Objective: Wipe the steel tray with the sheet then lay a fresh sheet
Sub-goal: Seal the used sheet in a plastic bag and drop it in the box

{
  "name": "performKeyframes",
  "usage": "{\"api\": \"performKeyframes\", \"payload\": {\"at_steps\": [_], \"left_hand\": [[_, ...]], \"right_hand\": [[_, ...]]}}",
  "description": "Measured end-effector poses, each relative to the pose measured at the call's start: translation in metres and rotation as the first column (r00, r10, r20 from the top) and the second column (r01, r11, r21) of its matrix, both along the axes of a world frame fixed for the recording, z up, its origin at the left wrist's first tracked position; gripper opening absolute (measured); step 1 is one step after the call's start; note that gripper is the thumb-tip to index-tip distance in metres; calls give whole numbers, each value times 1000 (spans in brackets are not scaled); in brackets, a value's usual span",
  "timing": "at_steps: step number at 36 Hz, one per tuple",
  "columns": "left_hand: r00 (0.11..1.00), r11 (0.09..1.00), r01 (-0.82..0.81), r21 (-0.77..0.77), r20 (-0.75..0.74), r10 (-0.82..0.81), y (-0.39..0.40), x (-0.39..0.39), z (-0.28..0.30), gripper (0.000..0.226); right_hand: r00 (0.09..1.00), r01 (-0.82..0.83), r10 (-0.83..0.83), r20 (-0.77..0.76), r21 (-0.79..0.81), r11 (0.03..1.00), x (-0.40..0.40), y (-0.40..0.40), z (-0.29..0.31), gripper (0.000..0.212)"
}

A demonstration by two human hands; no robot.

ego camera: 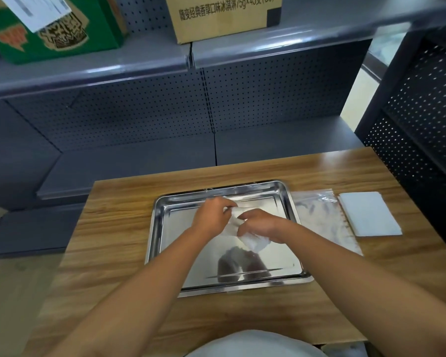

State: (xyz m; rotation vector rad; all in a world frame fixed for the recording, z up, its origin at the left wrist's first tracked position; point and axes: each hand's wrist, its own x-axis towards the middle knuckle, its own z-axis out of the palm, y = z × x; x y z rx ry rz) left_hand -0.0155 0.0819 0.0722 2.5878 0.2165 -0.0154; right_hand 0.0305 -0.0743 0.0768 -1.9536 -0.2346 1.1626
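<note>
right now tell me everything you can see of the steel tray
The steel tray is a shallow rectangular pan of shiny, mirror-like metal with rounded corners, a raised rolled rim and a flat floor. It lies flat on the wooden table, slightly skewed to the table's edges. Its floor looks bare and reflects the arms above. Both hands, left hand and right hand, grip a crumpled white sheet over its middle. A clear plastic bag lies against its right rim.

A green carton and a brown cardboard box are standing on the grey shelf. A clear plastic bag is lying near the surface's right edge.
</note>
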Motion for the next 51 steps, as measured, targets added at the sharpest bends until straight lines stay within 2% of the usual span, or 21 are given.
{"api": "performKeyframes", "payload": {"at_steps": [2,4,8,12,17,21,22,24,25,26,27,29,32,35,39,42,45,47,49,51], "left_hand": [[1000,1000,9,-10,0,-9,2,0,-2,25],[1000,999,11,-31,-2,-11,4,0,-3,25],[999,986,-50,-157,9,52,12,4,-2,25],[993,957,-118,-266,-7,121,25,9,3,24],[983,906,-183,-381,-58,174,39,14,12,23],[990,890,-139,-433,-92,110,43,14,18,23],[991,887,-131,-444,-96,98,44,15,20,23],[991,871,-122,-475,-102,83,45,15,23,19],[991,861,-121,-493,-106,79,47,15,24,18],[991,852,-122,-509,-114,74,48,16,25,18],[990,841,-125,-526,-121,72,49,16,25,21],[989,816,-129,-564,-130,66,53,15,27,26],[987,771,-136,-622,-152,51,57,15,32,31],[986,765,-124,-632,-164,25,62,14,35,36],[981,789,-111,-605,-192,-10,66,11,35,28],[973,790,-127,-600,-229,-18,70,9,32,25],[963,773,-117,-624,-262,-65,70,3,29,49],[957,794,-89,-601,-272,-98,70,0,26,54],[963,846,-56,-529,-251,-94,69,-2,22,45],[984,884,-68,-463,-180,-18,69,-3,19,21]], "right_hand": [[1000,19,-19,8,42,999,0,2,-1,59],[995,90,-94,25,129,988,1,4,-1,53],[977,202,-213,21,235,951,2,8,-1,47],[934,261,-303,190,219,940,1,12,-1,50],[849,361,-444,286,300,883,6,16,-3,33],[835,324,-412,365,280,904,5,18,-1,23],[805,314,-408,431,274,909,4,19,0,19],[667,350,-421,614,241,905,3,20,3,17],[584,398,-435,686,225,889,3,19,5,22],[540,443,-453,710,218,870,5,17,6,29],[547,460,-461,699,209,863,7,16,8,36],[655,405,-411,634,165,899,11,14,11,43],[807,325,-379,453,194,926,18,16,13,27],[873,313,-374,313,229,922,22,19,14,23],[870,406,-468,157,313,859,25,24,20,30],[830,518,-557,12,352,780,29,29,26,25],[788,596,-610,-88,361,718,34,29,30,16],[764,633,-628,-146,359,686,37,27,30,14],[743,664,-635,-210,355,658,42,22,29,12],[749,662,-597,-287,372,651,47,16,28,10]]}}
